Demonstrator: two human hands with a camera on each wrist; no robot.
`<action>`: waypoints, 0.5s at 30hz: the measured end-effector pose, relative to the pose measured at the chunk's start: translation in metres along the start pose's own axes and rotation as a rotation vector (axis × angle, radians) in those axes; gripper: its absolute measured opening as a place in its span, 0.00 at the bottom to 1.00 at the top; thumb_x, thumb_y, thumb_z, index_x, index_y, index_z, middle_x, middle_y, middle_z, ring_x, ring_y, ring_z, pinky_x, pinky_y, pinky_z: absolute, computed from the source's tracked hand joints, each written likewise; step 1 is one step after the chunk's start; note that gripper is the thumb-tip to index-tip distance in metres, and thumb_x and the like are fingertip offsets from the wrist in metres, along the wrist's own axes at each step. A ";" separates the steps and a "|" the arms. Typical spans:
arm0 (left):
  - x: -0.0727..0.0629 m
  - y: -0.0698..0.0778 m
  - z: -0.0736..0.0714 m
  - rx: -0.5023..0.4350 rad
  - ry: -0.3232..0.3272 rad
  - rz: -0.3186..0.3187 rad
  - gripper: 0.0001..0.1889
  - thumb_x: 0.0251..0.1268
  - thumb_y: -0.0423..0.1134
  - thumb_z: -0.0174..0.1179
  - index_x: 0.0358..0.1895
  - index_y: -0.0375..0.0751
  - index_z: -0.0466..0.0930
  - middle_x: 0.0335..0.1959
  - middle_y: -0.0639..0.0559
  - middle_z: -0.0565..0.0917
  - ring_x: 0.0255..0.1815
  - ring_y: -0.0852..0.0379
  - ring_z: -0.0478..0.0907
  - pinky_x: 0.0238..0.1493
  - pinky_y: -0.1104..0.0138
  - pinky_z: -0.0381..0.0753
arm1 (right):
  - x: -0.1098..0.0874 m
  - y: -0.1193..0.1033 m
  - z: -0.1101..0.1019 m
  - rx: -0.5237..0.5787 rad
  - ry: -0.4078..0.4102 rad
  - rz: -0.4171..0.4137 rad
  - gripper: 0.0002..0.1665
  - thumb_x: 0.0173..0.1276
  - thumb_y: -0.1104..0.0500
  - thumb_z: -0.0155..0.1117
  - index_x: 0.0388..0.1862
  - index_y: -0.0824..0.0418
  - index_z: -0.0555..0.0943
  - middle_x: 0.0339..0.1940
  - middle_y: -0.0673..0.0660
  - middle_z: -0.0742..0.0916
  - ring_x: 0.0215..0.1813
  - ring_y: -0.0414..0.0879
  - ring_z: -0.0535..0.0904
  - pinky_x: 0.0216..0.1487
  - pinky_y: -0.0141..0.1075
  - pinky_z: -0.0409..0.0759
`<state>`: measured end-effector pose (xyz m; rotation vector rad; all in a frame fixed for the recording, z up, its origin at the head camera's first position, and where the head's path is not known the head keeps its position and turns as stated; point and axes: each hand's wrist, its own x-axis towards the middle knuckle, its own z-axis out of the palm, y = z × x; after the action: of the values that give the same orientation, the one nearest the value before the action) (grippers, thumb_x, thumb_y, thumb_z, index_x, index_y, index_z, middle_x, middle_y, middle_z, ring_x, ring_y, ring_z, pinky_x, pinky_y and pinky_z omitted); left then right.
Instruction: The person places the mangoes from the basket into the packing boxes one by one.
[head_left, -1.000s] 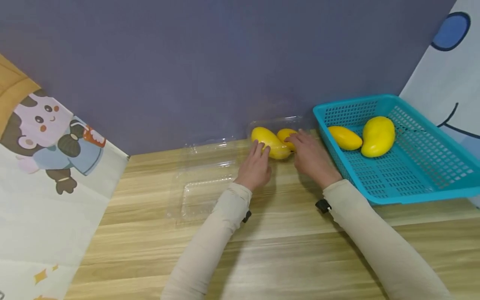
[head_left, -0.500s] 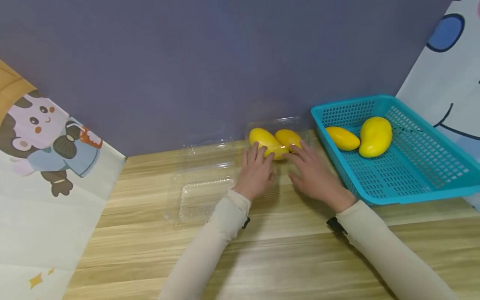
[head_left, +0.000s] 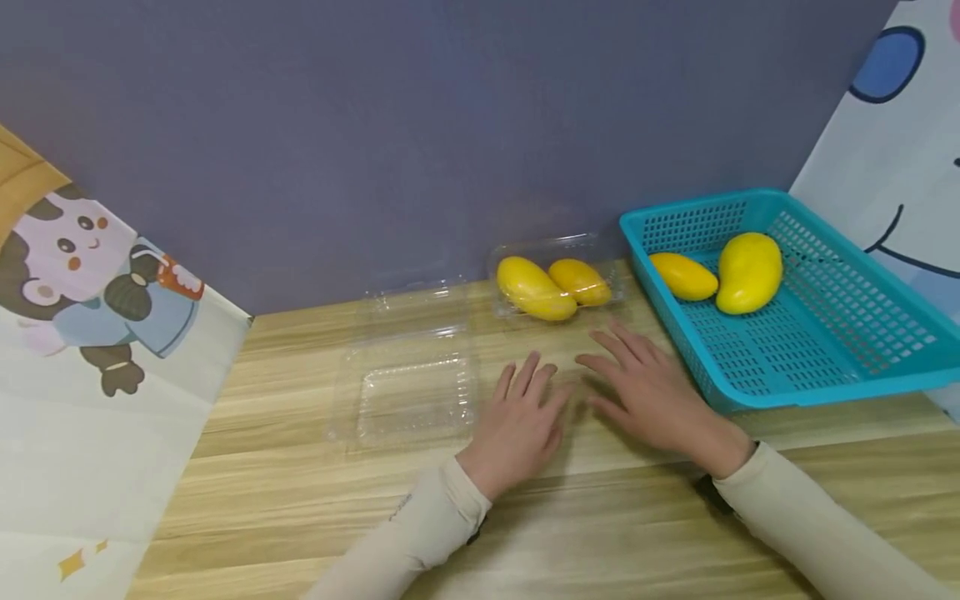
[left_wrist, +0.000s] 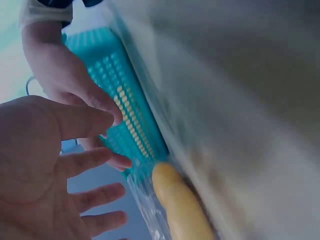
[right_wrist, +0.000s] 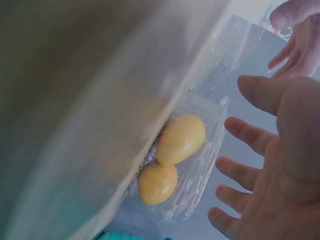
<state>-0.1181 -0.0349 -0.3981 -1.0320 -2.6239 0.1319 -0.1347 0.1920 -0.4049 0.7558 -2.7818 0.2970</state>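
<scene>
Fingers of the left hand point(head_left: 517, 429) and right hand point(head_left: 652, 400) were spread, holding nothing, in front of the filled clamshell point(head_left: 555, 245) and apart from it. That clamshell stood at the tabletop's point(head_left: 592, 521) back edge, a larger mango point(head_left: 534, 289) and a smaller mango point(head_left: 581, 283) touching inside; whether its lid was latched could not be told. Risk, as judged: an unlatched lid could spring up and let the fruit roll. The empty clamshell point(head_left: 416, 400) lay unfolded to the left — light, see-through, easily knocked by a sleeve. In the teal basket point(head_left: 813, 346), by the right edge, a slender mango point(head_left: 682, 277) and a broad mango point(head_left: 750, 273) lay loose; their smooth skins could slip from a careless grip.
</scene>
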 end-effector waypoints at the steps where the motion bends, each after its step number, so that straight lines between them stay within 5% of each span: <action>1: -0.006 0.001 0.001 -0.001 0.014 0.018 0.27 0.66 0.53 0.60 0.67 0.56 0.72 0.68 0.48 0.71 0.76 0.42 0.63 0.73 0.50 0.68 | -0.004 0.000 0.001 -0.004 -0.009 -0.003 0.31 0.67 0.47 0.67 0.67 0.54 0.75 0.76 0.63 0.69 0.79 0.64 0.55 0.75 0.62 0.57; 5: -0.031 -0.001 0.001 -0.047 0.037 0.043 0.25 0.65 0.51 0.62 0.65 0.55 0.74 0.66 0.47 0.73 0.73 0.43 0.66 0.70 0.51 0.73 | -0.017 -0.002 0.002 -0.008 -0.015 -0.024 0.29 0.67 0.48 0.67 0.64 0.55 0.77 0.72 0.63 0.74 0.76 0.64 0.61 0.72 0.61 0.63; 9: -0.059 -0.011 -0.003 -0.114 0.063 0.002 0.24 0.63 0.47 0.65 0.62 0.51 0.75 0.63 0.46 0.75 0.71 0.42 0.70 0.68 0.53 0.75 | -0.030 -0.002 -0.001 -0.013 -0.021 -0.043 0.27 0.67 0.49 0.67 0.62 0.57 0.78 0.67 0.63 0.78 0.73 0.62 0.66 0.70 0.60 0.67; 15: -0.086 -0.033 -0.015 -0.256 0.215 -0.038 0.22 0.57 0.40 0.69 0.57 0.45 0.79 0.60 0.44 0.78 0.69 0.42 0.72 0.69 0.54 0.75 | -0.048 0.002 -0.006 -0.042 -0.033 -0.046 0.27 0.65 0.50 0.70 0.61 0.56 0.79 0.64 0.61 0.81 0.70 0.61 0.69 0.67 0.59 0.70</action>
<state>-0.0751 -0.1178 -0.3994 -1.0111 -2.5041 -0.3147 -0.0940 0.2178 -0.4130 0.8205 -2.7880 0.2193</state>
